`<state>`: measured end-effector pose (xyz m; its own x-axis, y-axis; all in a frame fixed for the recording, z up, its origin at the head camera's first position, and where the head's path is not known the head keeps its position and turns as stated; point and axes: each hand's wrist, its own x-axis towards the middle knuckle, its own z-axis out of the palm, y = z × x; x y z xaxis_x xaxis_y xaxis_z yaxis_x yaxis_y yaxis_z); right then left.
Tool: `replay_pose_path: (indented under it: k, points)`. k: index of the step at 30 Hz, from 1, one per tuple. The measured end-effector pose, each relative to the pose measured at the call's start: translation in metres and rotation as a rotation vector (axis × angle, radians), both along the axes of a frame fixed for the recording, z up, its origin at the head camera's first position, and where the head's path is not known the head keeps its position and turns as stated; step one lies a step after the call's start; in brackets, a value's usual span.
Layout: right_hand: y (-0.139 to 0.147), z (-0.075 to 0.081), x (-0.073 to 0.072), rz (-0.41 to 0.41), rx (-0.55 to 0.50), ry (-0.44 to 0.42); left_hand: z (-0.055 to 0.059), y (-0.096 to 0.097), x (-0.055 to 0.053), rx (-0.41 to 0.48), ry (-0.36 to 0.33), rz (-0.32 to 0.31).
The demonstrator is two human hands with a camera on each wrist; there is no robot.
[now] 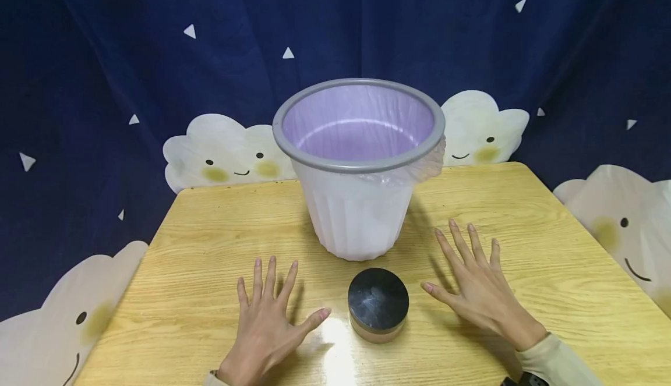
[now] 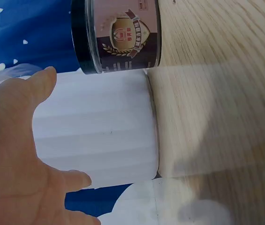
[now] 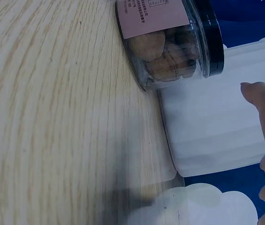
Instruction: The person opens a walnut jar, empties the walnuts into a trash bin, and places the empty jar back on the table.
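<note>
A clear jar with a black lid [image 1: 378, 300] stands upright on the table between my two hands. Its pink and dark label [image 2: 127, 35] shows in the left wrist view; through its wall in the right wrist view I see brown, rounded pieces [image 3: 162, 58], perhaps walnuts. My left hand [image 1: 267, 328] hovers left of the jar, fingers spread and straight, holding nothing. To the jar's right, my right hand [image 1: 479, 290] is likewise spread and holds nothing. Just behind the jar stands a white ribbed bin [image 1: 356, 217] with a grey rim and a purplish liner inside.
Part of the thin plastic liner [image 1: 431, 162] bunches outside the bin's right side. The wooden table [image 1: 209, 229] ends at a dark blue curtain [image 1: 335, 19] with white clouds and triangles. A dark band sits at my right wrist.
</note>
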<state>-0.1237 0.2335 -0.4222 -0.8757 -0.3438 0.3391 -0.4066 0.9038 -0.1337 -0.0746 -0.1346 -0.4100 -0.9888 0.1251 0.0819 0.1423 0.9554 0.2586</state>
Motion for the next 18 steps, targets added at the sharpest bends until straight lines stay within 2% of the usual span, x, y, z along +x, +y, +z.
replay_pose_path:
  k: [3, 6, 9, 12, 14, 18]
  points:
    - [-0.001, 0.001, 0.000, 0.011, -0.024, -0.018, 0.000, 0.000, 0.000, 0.028, -0.023, -0.062]
    - [-0.001, 0.002, 0.002, 0.028, -0.082, -0.066, -0.001, -0.001, 0.000, 0.097, -0.066, -0.192]
    - [-0.001, 0.003, 0.004, 0.069, -0.196, -0.170, -0.003, -0.001, -0.002, 0.194, -0.086, -0.312]
    - [-0.001, 0.003, 0.005, 0.163, -0.314, -0.283, -0.005, -0.001, -0.005, 0.277, -0.048, -0.375]
    - [0.000, 0.002, 0.004, 0.242, -0.374, -0.344, -0.005, 0.001, -0.007, 0.316, -0.017, -0.395]
    - [-0.002, -0.002, 0.001, 0.404, -0.474, -0.414, -0.006, 0.007, -0.010, 0.426, -0.003, -0.433]
